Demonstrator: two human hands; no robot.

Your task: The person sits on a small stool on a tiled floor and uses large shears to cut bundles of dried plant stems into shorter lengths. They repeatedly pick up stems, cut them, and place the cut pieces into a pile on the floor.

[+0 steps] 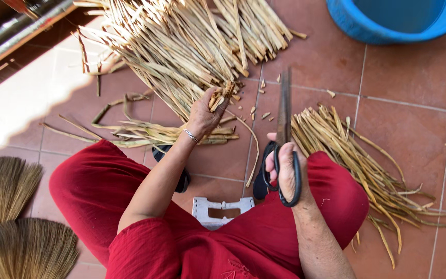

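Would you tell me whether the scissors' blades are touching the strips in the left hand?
Apart. The head view shows tiled floor between the scissors in the right hand and the strips gripped by the left hand.

The left hand [204, 111] grips stalk ends at the near edge of the big stalk pile [181, 41]; the right hand [285, 170], to its right, holds scissors [284, 134] pointing away; a cut bundle [367, 165] lies right of them; a tub [393, 18] sits beyond; two brooms [11, 222] lie far left; a stool [222, 209] stands between the knees.

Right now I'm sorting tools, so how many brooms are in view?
2, both at the lower left edge: one broom head above, another broom head below it. Both are cropped by the frame; more may lie outside it.
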